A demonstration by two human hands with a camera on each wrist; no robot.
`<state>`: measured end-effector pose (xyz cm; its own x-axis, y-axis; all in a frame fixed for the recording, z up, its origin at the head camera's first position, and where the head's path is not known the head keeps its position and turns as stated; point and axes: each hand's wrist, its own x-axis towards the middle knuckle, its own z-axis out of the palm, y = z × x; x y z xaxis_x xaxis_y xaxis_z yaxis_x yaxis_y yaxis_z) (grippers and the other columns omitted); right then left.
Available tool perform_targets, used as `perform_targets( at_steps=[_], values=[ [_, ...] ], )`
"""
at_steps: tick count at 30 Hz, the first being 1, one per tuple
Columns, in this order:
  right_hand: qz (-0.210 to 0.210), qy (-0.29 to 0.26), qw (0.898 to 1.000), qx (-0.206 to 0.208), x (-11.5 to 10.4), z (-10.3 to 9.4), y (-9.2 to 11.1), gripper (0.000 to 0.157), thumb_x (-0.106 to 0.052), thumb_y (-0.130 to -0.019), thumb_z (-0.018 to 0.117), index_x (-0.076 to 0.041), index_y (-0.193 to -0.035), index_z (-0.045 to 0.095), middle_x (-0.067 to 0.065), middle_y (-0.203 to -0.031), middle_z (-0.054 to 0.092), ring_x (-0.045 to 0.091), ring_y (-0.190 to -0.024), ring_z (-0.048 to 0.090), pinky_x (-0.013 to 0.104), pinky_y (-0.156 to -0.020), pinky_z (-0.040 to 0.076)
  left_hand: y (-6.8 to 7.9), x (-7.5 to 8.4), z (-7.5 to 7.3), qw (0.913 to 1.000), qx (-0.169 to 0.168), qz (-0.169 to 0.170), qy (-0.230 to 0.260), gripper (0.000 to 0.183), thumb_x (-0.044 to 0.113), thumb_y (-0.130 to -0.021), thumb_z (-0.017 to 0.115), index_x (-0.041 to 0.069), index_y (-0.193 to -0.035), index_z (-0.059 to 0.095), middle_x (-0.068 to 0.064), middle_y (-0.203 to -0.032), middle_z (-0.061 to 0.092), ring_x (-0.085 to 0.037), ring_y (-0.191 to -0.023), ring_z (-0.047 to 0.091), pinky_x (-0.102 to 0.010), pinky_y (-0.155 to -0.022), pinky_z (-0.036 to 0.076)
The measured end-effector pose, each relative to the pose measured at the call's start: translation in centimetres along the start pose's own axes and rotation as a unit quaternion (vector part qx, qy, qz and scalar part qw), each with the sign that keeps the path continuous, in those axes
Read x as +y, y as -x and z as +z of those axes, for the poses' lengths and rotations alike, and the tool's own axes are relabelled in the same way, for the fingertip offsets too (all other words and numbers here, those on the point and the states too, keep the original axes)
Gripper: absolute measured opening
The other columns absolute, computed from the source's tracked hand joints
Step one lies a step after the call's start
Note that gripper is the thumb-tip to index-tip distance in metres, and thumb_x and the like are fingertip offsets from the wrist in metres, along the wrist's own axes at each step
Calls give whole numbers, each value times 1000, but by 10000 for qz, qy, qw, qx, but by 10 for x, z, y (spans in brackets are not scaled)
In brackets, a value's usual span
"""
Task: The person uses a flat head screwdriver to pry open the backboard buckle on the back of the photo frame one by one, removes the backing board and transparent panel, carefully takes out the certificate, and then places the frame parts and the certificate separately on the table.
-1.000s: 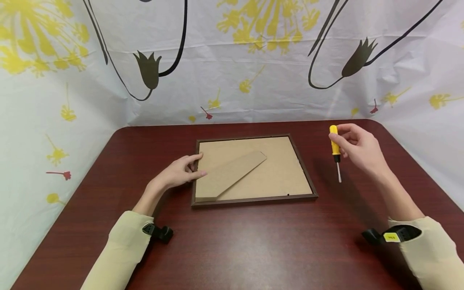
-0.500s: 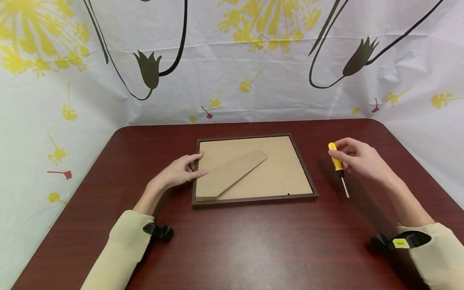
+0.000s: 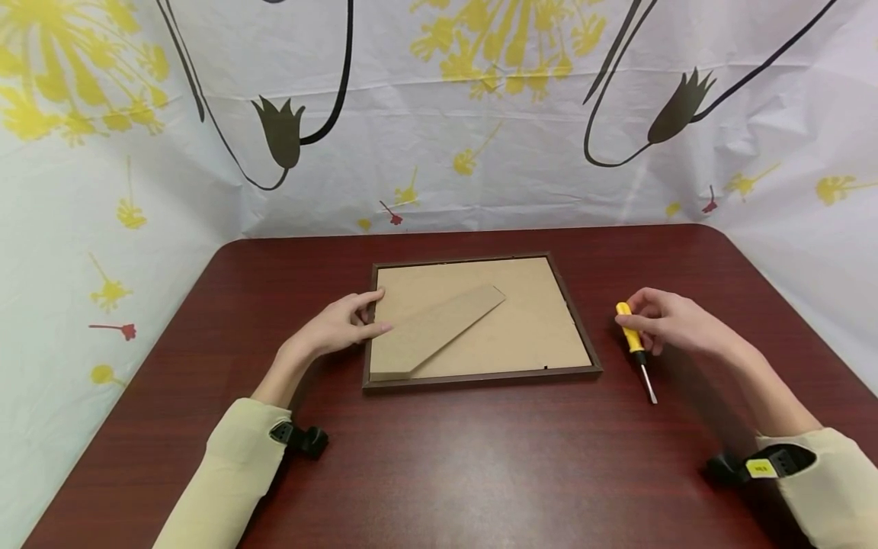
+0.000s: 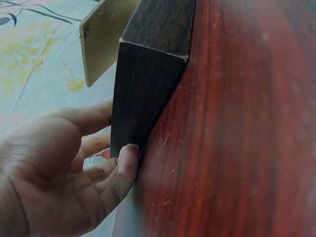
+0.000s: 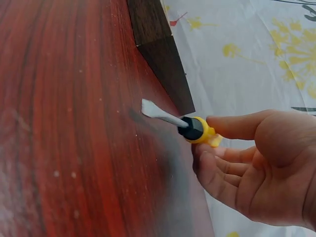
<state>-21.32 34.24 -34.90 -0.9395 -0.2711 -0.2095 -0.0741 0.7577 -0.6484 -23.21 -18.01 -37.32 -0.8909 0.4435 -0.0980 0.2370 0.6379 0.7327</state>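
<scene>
Frame [image 3: 480, 379]: we are seeing it lying back side up near the middle of the table [image 3: 480, 465], with a brown back board [image 3: 531, 328] filling it.
Flap [image 3: 439, 328]: it is slanting across the board, and in the left wrist view it is sticking out from the back.
Left hand [image 3: 336, 328]: we are gripping the frame's left side with it, and the fingers are bending round the edge.
Screwdriver [image 3: 639, 356]: it is hanging to the right of the frame, well apart from it, with its flat metal tip [image 3: 652, 396] pointing down and toward us. We are not able to tell if the tip is touching the table.
Right hand [image 3: 679, 324]: we are pinching the yellow handle [image 3: 632, 340] between thumb and fingers.
Scratch worry: the tip is sitting low, so we could be scraping the shiny table if our right hand is dipping too far.
Twist worry: we are pinching only a bit of the handle, so a hard push could be making the tool turn or slip.
Slide worry: we are holding just one side of the frame, so a shove on the other side could be swinging it round.
Bend worry: the flap is looking thin and stiff to us, so leaning on it could be creasing it.
Sheet [image 3: 542, 152]: flowers are showing on it behind everything.
</scene>
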Motion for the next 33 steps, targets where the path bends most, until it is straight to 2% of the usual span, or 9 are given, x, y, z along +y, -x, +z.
perform_targets(
  at_steps=[8,14,24,33],
  values=[
    [285,-210,9982,-488,2,-2,1,39,-29,-99,67,5,-107,49,8,-74,62,22,-63,64,35,-60,58,0,1,0,10000,-15,11,-14,74,28,-97,70,3,-157,35,-12,-103,48,-19,-79,51,-32,-68,46],
    [427,-378,9966,-600,3,-2,1,42,-29,-98,69,5,-106,48,9,-74,63,23,-64,66,36,-61,59,-1,0,0,10000,-27,28,-15,74,28,-97,70,3,-157,35,-12,-103,48,-19,-79,52,-32,-68,46],
    [492,-351,9944,-870,3,-6,4,49,-28,-95,73,7,-114,44,9,-76,63,25,-65,65,37,-62,58,0,-1,-1,10000,-50,11,-16,74,30,-98,70,4,-157,33,-12,-103,48,-20,-80,51,-34,-70,45],
    [350,-279,9939,-1005,8,-8,4,46,-28,-96,71,4,-117,45,9,-77,61,24,-67,63,37,-61,57,0,-1,-1,10000,-53,-23,-25,74,30,-98,70,5,-158,33,-12,-101,48,-19,-80,51,-32,-69,45]
  ],
)
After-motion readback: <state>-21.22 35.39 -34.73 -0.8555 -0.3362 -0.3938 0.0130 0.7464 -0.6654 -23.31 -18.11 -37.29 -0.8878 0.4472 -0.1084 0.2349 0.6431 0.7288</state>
